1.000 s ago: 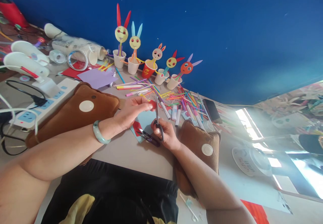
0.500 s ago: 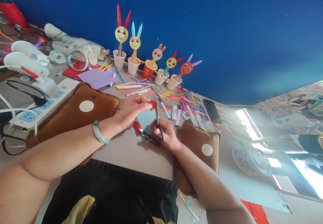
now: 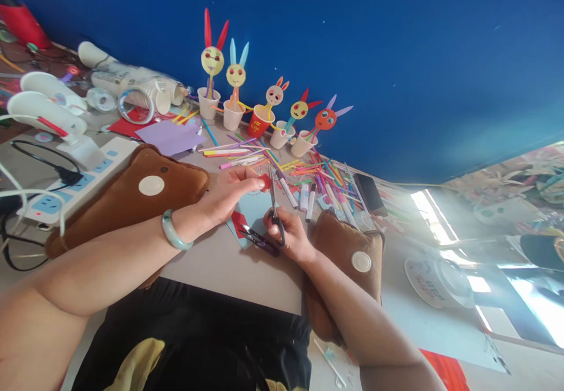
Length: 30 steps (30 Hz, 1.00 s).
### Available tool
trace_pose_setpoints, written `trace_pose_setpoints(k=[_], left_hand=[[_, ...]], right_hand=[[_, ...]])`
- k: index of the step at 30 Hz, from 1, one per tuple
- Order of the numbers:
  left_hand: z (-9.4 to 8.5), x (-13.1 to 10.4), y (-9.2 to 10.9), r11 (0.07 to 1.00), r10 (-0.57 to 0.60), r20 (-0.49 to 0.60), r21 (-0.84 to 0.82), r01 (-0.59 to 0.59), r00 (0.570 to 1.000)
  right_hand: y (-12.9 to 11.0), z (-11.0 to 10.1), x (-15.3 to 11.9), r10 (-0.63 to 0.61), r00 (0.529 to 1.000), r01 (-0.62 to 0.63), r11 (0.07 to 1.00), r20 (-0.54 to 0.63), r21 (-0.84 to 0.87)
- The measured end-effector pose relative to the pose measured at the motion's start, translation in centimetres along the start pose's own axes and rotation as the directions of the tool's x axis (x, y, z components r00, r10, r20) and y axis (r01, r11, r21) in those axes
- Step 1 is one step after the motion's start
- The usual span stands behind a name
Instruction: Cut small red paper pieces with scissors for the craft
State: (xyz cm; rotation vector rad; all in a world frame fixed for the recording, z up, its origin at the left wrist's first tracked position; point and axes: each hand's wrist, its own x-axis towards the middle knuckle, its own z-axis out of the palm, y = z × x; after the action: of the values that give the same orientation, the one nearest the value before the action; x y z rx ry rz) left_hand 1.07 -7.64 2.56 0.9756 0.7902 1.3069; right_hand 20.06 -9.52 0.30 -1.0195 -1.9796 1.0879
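Note:
Between thumb and fingers, my left hand (image 3: 231,193) pinches a small red paper piece (image 3: 265,181). My right hand (image 3: 291,235) has its fingers in the dark handles of a pair of scissors (image 3: 276,221), whose blades point up beside the red piece. Below both hands lies a light blue sheet (image 3: 255,210) with a red paper scrap (image 3: 238,220) on it. A second pair of scissors (image 3: 262,241) with dark handles rests across the sheet's lower edge, its tips over the scrap.
Several cup figures, one in a red cup (image 3: 259,122), line the blue wall. Pens and coloured sticks (image 3: 326,179) lie in front. A brown cushion (image 3: 127,197) is at left, another (image 3: 352,256) at right. A power strip (image 3: 83,182) sits far left.

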Motion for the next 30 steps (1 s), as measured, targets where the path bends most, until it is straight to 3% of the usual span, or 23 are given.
trace_pose_setpoints(k=[30], left_hand=[[-0.23,0.26,0.02,1.000,0.008,-0.030,-0.005,-0.008,1.000]], right_hand=[[0.05,-0.04,0.12,0.014,1.000,-0.014,1.000,0.009,0.013]])
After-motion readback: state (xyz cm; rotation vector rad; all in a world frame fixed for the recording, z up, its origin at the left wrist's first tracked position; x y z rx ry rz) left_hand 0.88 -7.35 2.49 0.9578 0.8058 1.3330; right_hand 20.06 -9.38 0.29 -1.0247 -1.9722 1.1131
